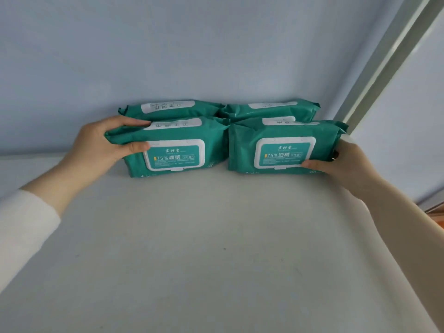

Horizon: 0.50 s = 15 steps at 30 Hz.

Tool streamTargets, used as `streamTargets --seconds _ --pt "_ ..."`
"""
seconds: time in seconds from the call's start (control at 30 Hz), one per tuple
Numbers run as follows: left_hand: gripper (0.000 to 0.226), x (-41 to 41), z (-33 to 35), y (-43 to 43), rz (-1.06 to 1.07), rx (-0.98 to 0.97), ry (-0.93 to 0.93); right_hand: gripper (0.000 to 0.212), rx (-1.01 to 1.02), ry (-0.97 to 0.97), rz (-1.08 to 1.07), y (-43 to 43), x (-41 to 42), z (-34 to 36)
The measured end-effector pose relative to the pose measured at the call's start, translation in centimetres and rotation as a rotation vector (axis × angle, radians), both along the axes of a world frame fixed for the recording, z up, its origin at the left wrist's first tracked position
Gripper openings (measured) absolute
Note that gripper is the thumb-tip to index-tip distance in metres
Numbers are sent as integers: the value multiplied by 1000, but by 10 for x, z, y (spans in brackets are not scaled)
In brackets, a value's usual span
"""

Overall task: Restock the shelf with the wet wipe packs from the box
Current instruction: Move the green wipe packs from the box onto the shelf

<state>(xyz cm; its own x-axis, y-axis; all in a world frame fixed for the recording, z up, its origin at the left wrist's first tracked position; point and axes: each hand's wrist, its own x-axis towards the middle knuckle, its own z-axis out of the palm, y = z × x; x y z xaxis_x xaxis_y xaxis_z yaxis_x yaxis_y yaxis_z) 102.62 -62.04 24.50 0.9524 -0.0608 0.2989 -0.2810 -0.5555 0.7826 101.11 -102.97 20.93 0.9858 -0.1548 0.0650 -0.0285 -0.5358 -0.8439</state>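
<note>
Several teal wet wipe packs with white flip lids stand on edge on the white shelf (216, 236), in two rows against the back wall. My left hand (101, 143) grips the left end of the front left pack (177, 150), fingers over its top and thumb on its face. My right hand (346, 162) holds the right end of the front right pack (283, 147), thumb under the lid label. Behind them stand the rear left pack (173, 108) and the rear right pack (271, 109), mostly hidden. The box is out of view.
A pale blue back wall (192, 56) rises behind the packs. A grey-white upright post (389, 68) runs diagonally at the right, close to the front right pack. The shelf surface in front of the packs is bare white. White sleeves cover both forearms.
</note>
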Motion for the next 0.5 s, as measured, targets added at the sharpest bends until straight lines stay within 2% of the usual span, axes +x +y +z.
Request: streamTargets --seconds 0.17,0.37,0.5 --pt "45 2 -2 1 93 196 -108 71 -123 -82 -78 4 11 -5" --pt "48 -1 16 -2 98 393 -26 75 -59 -8 -143 13 4 -3" --pt "57 -13 22 -7 62 523 -88 96 -99 31 -296 33 -17 8"
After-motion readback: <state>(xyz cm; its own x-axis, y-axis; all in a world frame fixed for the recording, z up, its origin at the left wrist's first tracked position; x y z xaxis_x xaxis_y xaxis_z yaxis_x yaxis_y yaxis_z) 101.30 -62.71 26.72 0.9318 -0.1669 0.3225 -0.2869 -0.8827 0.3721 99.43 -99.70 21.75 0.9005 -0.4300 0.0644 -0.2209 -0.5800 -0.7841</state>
